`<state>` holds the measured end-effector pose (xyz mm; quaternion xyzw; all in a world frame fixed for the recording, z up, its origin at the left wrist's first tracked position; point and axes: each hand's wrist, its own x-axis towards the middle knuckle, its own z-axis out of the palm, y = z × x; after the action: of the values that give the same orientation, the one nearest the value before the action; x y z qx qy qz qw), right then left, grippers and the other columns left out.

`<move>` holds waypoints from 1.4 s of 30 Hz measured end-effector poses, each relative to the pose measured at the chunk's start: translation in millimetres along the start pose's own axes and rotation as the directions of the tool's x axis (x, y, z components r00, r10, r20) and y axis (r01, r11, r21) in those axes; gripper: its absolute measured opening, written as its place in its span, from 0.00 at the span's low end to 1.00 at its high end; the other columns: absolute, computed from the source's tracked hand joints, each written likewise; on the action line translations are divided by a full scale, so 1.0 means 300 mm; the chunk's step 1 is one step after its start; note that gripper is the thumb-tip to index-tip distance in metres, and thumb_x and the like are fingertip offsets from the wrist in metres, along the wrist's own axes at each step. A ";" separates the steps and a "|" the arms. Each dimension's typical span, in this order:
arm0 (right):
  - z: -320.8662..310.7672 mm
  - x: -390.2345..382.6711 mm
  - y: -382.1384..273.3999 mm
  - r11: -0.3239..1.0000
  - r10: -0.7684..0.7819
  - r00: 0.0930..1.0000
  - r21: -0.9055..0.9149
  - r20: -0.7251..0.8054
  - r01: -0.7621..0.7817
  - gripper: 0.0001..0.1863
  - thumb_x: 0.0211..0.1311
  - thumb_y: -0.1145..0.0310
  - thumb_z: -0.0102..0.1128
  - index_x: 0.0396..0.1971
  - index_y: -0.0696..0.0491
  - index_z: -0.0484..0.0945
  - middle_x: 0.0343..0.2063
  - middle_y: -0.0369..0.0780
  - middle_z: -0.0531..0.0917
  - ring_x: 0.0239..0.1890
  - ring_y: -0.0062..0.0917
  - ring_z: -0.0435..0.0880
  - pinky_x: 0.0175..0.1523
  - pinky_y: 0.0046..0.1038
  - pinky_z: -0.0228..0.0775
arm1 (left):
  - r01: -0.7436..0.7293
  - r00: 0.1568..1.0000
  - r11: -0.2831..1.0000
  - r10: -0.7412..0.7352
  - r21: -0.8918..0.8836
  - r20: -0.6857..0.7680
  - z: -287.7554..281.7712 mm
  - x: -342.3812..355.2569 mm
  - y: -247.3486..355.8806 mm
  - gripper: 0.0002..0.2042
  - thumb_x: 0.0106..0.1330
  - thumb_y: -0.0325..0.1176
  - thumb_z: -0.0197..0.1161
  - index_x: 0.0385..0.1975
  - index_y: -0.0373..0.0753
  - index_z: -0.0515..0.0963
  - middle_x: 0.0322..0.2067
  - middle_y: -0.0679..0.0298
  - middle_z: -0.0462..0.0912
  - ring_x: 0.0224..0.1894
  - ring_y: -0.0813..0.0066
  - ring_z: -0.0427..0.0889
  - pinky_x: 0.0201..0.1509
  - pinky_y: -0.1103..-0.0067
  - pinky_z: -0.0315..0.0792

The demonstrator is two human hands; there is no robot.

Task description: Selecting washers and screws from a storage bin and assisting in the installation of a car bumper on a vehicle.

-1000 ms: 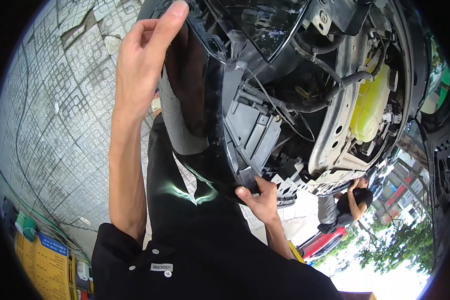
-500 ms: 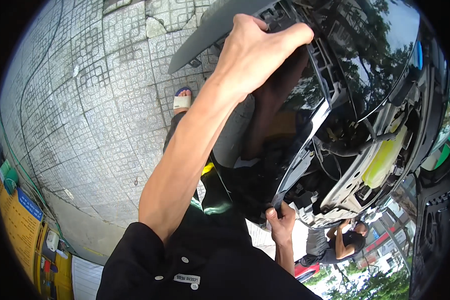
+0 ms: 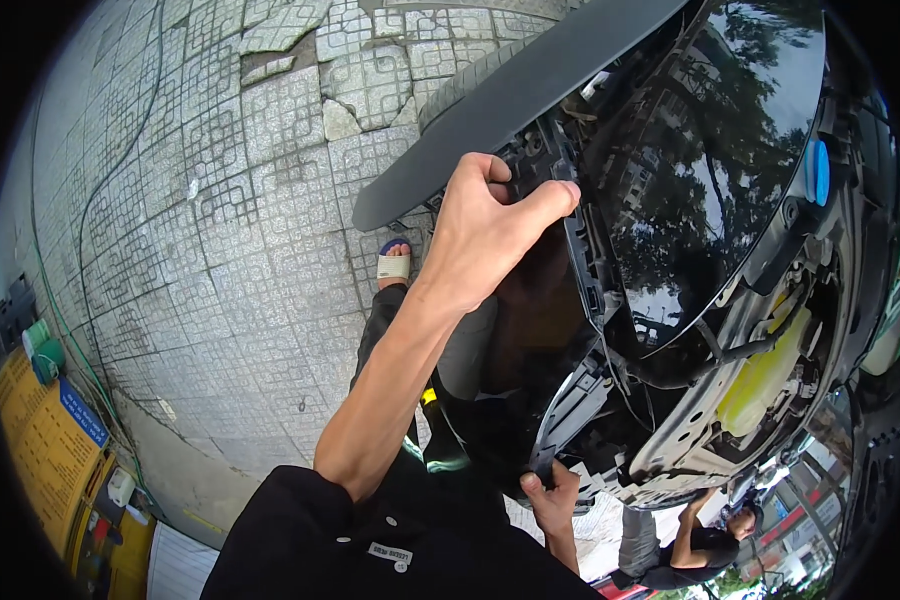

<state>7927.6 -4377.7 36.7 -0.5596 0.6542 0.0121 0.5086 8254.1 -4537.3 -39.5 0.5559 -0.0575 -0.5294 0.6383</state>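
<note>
A glossy black front bumper cover (image 3: 545,325) hangs partly off a car, between my body and the open front end. My left hand (image 3: 495,225) is closed over its upper corner, fingertips hidden behind the edge and thumb lying along it. Lower down, my right hand (image 3: 555,500) pinches the cover's edge beside a grey slotted strip (image 3: 577,395). Next to my left thumb runs a black slotted bracket (image 3: 585,260) along a glossy dark body panel (image 3: 715,180). A matte dark grey wheel-arch trim (image 3: 520,105) extends past my left hand, its pointed end standing free.
Part of a tyre (image 3: 470,85) shows behind the trim. Pipes and a yellow-green part (image 3: 765,385) lie in the exposed front end. Another person (image 3: 705,545) crouches at its far side. Paving with broken tiles (image 3: 340,120) lies left; a yellow sign (image 3: 45,440) stands at lower left.
The bumper cover's upper corner has come farther from the body panel, with my left hand drawn toward me, exposing more of the slotted bracket. My right hand keeps its hold. The view has shifted.
</note>
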 end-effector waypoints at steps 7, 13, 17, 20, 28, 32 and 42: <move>-0.004 -0.005 -0.037 1.000 0.003 1.000 0.008 0.008 -0.003 0.30 0.56 0.42 0.73 0.26 0.59 0.79 0.17 0.35 0.78 0.22 0.17 0.72 0.30 0.27 0.67 | 0.009 1.000 0.995 -0.009 0.098 0.005 -0.013 0.010 0.017 0.27 0.54 0.41 0.75 0.40 0.25 0.68 0.28 0.63 0.75 0.29 0.81 0.73 0.29 0.84 0.66; 0.000 -0.001 -0.028 1.000 0.027 0.999 0.002 0.029 -0.027 0.31 0.58 0.40 0.70 0.29 0.60 0.80 0.18 0.37 0.80 0.24 0.18 0.76 0.32 0.27 0.69 | 0.167 0.981 0.960 -0.138 0.225 -0.139 0.042 0.011 0.064 0.35 0.52 0.54 0.74 0.41 0.24 0.71 0.30 0.61 0.76 0.34 0.78 0.74 0.34 0.80 0.68; -0.008 -0.008 -0.019 0.998 0.055 0.998 0.003 0.035 -0.055 0.31 0.59 0.42 0.69 0.33 0.61 0.81 0.22 0.39 0.83 0.27 0.20 0.78 0.37 0.30 0.71 | 0.105 0.976 0.986 -0.076 0.131 -0.206 0.045 0.022 0.035 0.35 0.50 0.45 0.76 0.46 0.19 0.70 0.33 0.57 0.76 0.37 0.75 0.74 0.39 0.80 0.69; -0.002 0.008 -0.002 1.000 0.025 1.000 -0.004 -0.001 -0.025 0.31 0.58 0.42 0.70 0.34 0.62 0.81 0.23 0.39 0.83 0.28 0.21 0.79 0.37 0.30 0.72 | 0.092 0.984 0.996 -0.091 0.003 -0.151 0.033 0.045 0.040 0.38 0.48 0.39 0.76 0.50 0.16 0.67 0.34 0.55 0.76 0.38 0.72 0.75 0.43 0.78 0.70; -0.001 -0.012 -0.004 0.999 0.031 0.999 -0.010 -0.008 -0.031 0.31 0.56 0.40 0.70 0.28 0.60 0.79 0.17 0.35 0.77 0.23 0.19 0.72 0.31 0.27 0.65 | 0.167 0.968 0.986 -0.165 -0.006 -0.191 0.044 0.018 0.084 0.34 0.48 0.38 0.75 0.47 0.16 0.69 0.30 0.59 0.76 0.32 0.77 0.74 0.34 0.81 0.68; -0.012 -0.007 -0.010 0.999 0.032 0.999 -0.003 0.018 -0.032 0.31 0.56 0.40 0.71 0.27 0.59 0.79 0.17 0.34 0.76 0.22 0.17 0.71 0.29 0.26 0.63 | 0.081 0.978 0.997 -0.082 -0.013 -0.190 0.051 0.028 0.062 0.27 0.49 0.37 0.74 0.39 0.20 0.72 0.24 0.65 0.75 0.25 0.81 0.72 0.29 0.82 0.65; -0.020 0.009 -0.033 0.997 0.066 0.998 -0.049 0.014 -0.066 0.29 0.55 0.42 0.72 0.29 0.58 0.80 0.18 0.35 0.77 0.23 0.17 0.71 0.30 0.26 0.65 | -0.001 1.000 0.986 -0.002 0.166 0.019 0.022 -0.010 0.018 0.44 0.54 0.55 0.76 0.50 0.14 0.68 0.31 0.50 0.81 0.33 0.67 0.83 0.37 0.78 0.78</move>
<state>7931.5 -4386.8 43.1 -0.5499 0.6680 0.0492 0.4990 8251.7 -4540.2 -31.2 0.6022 -0.1075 -0.5281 0.5890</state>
